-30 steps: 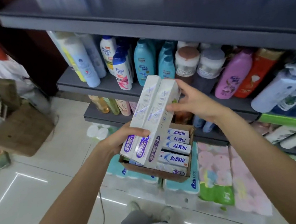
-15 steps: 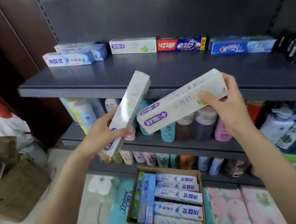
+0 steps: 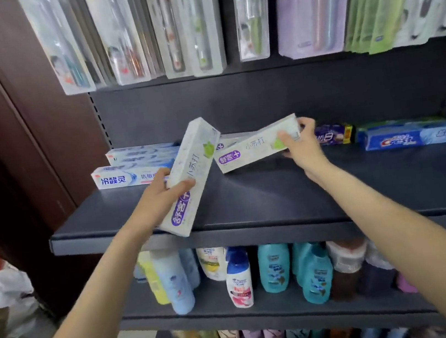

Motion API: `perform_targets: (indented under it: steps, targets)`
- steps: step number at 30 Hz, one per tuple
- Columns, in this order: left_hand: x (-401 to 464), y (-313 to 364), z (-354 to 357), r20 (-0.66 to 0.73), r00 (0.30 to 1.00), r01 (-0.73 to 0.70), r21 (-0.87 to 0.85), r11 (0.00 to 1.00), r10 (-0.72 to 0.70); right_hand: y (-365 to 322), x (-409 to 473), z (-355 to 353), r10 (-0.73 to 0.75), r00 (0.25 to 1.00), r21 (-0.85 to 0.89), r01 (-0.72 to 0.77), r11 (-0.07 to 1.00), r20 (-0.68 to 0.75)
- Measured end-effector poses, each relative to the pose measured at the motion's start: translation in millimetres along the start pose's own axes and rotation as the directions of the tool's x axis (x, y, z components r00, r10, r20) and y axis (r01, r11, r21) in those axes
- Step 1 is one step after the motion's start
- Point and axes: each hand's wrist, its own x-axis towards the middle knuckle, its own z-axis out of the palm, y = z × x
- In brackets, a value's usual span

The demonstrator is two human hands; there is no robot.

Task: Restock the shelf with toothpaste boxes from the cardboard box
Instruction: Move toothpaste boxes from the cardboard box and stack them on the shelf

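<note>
A few blue boxes (image 3: 135, 173) already lie at the back left of the dark shelf (image 3: 264, 200). The left hand (image 3: 159, 197) grips one white box (image 3: 188, 179), tilted above the shelf. The right hand (image 3: 301, 147) holds a second box (image 3: 253, 145) low over the shelf, not yet set down. The cardboard box is out of view, so I cannot tell how many remain.

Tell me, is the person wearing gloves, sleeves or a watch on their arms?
No. Both arms are bare from the hands all the way down to the bottom of the picture, with no sleeves in sight. The left hand and the right hand have no gloves. No watch, bracelet or ring shows on either wrist or on the fingers that can be seen.
</note>
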Motion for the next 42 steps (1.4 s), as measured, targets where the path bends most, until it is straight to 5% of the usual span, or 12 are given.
perform_targets:
  steps: [3, 8, 14, 17, 20, 23, 27, 33, 36, 39, 42]
  targets:
    - [38, 3, -13, 0.038, 0.999, -0.007, 0.03, 1.0, 0.005, 9, 31, 28, -0.056, 0.998, -0.569, 0.065, 0.82, 0.034]
    - [76, 7, -11, 0.056, 0.993, -0.111, 0.086, 0.99, 0.106, 15, 38, 42, 0.161, 0.98, -0.893, 0.035, 0.448, 0.12]
    - [101, 21, 2, 0.231, 0.935, -0.343, 0.376, 0.861, 0.271, -8, 11, 29, -0.145, 0.957, -0.503, 0.256, 0.825, 0.249]
    - [116, 37, 10, 0.348, 0.89, -0.444, 0.518, 0.731, 0.294, -24, 2, 13, -0.204, 0.907, -0.545, 0.388, 0.743, 0.368]
    - [134, 46, 23, 0.476, 0.841, -0.526, 0.606, 0.597, 0.258, -25, 11, -1, -0.032, 0.878, -0.719, 0.412, 0.56, 0.478]
    - [157, 35, 36, 0.503, 0.829, -0.547, 0.639, 0.541, 0.244, -14, 23, 2, -0.011, 0.914, -0.748, 0.339, 0.571, 0.406]
    - [175, 15, 45, 0.342, 0.857, -0.466, 0.833, 0.297, 0.385, -11, 29, 19, -0.063, 0.935, -0.691, 0.302, 0.657, 0.348]
    - [118, 22, 58, 0.217, 0.789, -0.498, 0.774, 0.391, 0.575, -4, -17, 11, -0.146, 0.833, -0.726, 0.54, 0.426, 0.534]
    - [53, 25, 66, 0.215, 0.768, -0.564, 0.673, 0.479, 0.603, -9, -70, -12, -0.312, 0.825, -0.672, 0.565, 0.479, 0.472]
    - [-12, 13, 80, 0.232, 0.669, -0.69, 0.548, 0.473, 0.706, -1, -130, -38, -0.498, 0.8, -0.627, 0.583, 0.517, 0.334]
    - [-57, -25, 108, 0.312, 0.591, -0.795, 0.385, 0.47, 0.744, 30, -188, -60, -0.525, 0.789, -0.594, 0.599, 0.538, 0.321]
